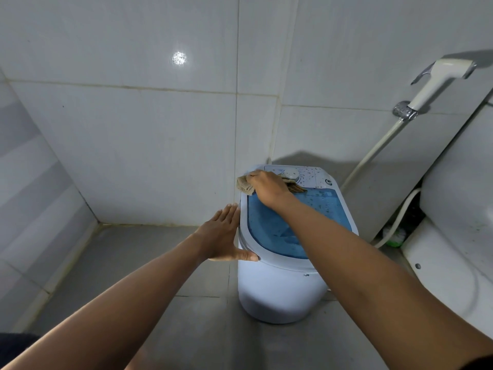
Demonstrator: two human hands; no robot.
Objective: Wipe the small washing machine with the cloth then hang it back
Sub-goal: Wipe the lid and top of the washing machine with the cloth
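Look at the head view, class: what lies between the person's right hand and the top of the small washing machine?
A tan cloth: the right hand presses it onto the small washing machine at its far left corner. The head view shows this.

Premises: a small domestic bathroom. Walls (pixel 133 142) are faced in large white glazed tiles with discoloured grout; the floor (pixel 170 263) is grey tile. A white handheld bidet sprayer (pixel 437 81) hangs on a chrome wall bracket, its hose (pixel 373 153) running down beside a white toilet (pixel 458 209). A small washing machine (pixel 282 287) stands on the floor in the corner.
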